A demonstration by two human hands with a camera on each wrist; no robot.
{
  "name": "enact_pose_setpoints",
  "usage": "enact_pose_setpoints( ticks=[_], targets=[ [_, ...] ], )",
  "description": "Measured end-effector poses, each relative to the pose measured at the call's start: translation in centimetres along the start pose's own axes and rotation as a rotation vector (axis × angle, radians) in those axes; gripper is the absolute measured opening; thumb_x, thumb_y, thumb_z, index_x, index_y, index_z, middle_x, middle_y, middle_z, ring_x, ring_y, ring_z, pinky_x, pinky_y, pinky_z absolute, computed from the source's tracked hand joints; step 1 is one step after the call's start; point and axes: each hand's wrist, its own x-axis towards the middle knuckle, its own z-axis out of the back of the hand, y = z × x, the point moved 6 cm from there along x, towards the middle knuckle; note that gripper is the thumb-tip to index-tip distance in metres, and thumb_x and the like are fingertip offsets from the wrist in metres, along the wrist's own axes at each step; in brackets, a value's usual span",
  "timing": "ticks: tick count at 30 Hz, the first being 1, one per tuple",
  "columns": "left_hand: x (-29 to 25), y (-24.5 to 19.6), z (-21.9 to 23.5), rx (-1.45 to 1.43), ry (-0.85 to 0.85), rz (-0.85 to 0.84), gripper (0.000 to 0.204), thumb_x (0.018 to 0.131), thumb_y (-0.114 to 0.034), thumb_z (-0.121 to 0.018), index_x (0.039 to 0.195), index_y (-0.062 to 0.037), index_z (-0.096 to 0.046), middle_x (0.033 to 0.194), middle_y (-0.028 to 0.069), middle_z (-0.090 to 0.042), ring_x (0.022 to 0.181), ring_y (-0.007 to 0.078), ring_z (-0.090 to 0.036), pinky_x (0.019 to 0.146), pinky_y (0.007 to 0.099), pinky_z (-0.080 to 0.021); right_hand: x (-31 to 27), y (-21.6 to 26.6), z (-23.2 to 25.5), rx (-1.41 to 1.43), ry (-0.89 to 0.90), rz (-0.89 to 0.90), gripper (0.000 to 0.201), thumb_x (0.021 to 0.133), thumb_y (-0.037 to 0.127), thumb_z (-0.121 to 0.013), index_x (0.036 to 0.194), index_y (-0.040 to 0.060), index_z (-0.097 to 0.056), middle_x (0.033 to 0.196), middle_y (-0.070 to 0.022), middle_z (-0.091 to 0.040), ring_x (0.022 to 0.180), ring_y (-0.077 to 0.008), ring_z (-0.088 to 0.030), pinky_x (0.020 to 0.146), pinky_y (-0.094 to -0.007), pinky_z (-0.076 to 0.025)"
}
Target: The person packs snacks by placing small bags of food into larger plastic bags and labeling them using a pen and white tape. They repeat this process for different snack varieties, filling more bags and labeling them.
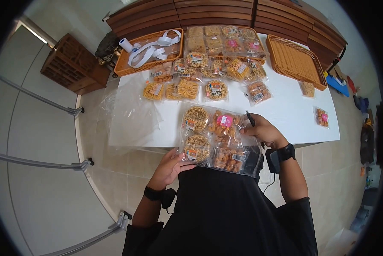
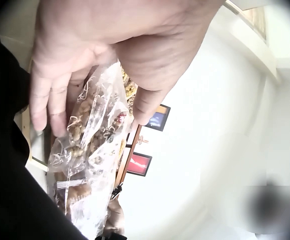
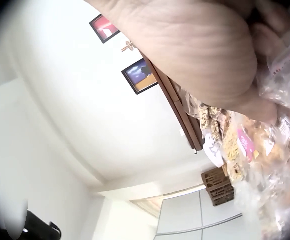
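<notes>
A large clear bag [image 1: 210, 141] with several snack packs inside is held up at the table's front edge, near the body. At its lower left corner, the left hand [image 1: 168, 168] grips it between thumb and fingers; the left wrist view shows the left hand [image 2: 105, 55] with the thumb on one side of the clear bag [image 2: 92, 145]. On the upper right edge, the right hand [image 1: 264, 130] pinches the plastic, and a dark pen-like object [image 1: 251, 119] sticks out above its fingers. In the right wrist view the right hand [image 3: 200, 55] hides much of its own grip.
Loose snack packs [image 1: 188, 88] lie across the white table [image 1: 285, 123]. Behind them are a tray of packs [image 1: 259, 45], a wicker tray with white ribbon [image 1: 119, 68] and another wicker tray [image 1: 296, 59]. Crumpled clear plastic [image 1: 136, 111] covers the left side; two small packs [image 1: 322, 117] lie at the right.
</notes>
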Motion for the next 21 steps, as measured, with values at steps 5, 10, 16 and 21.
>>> enact_pose_setpoints(
  ticks=[5,10,16,21],
  targets=[
    [0.8,0.7,-0.7,-0.013,0.088,0.06,0.047,0.102,-0.02,-0.057,0.143,-0.0041,-0.04,0.132,0.0157,-0.059,0.114,0.0315,-0.064,0.095,0.0474,-0.054,-2.0,3.5,-0.6,0.213,0.007,-0.059,0.036,0.088,0.004,-0.066,0.122,-0.0029,-0.055,0.06,0.003,-0.05,0.04,-0.0035,-0.035,0.035,-0.0228,-0.02],
    [1.0,-0.8,-1.9,-0.046,0.163,0.065,0.04,0.103,-0.022,-0.055,0.139,-0.006,-0.046,0.129,0.0146,-0.063,0.113,0.0316,-0.066,0.091,0.042,-0.056,-1.6,6.2,0.1,0.342,-0.043,0.045,0.033,0.092,0.003,-0.059,0.123,-0.0036,-0.054,0.057,0.0025,-0.048,0.039,-0.0047,-0.037,0.035,-0.0239,-0.023],
    [1.8,-1.6,-3.2,-0.206,0.204,0.107,0.044,0.103,-0.029,-0.053,0.138,-0.0027,-0.048,0.126,0.019,-0.065,0.112,0.034,-0.066,0.089,0.0406,-0.056,-2.6,14.6,-0.9,0.542,-0.053,0.236,0.042,0.09,0.0,-0.057,0.132,-0.0018,-0.052,0.064,0.0041,-0.053,0.045,-0.0032,-0.042,0.041,-0.0204,-0.032],
    [4.0,-5.7,-4.8,-0.205,0.145,0.01,0.035,0.103,-0.028,-0.053,0.131,-0.0057,-0.054,0.122,0.016,-0.066,0.105,0.0296,-0.069,0.088,0.0402,-0.055,-3.1,20.0,1.7,0.362,0.055,0.304,0.034,0.091,0.005,-0.059,0.125,-0.0002,-0.06,0.066,0.0056,-0.051,0.047,-0.0012,-0.041,0.041,-0.0187,-0.028]
  ],
)
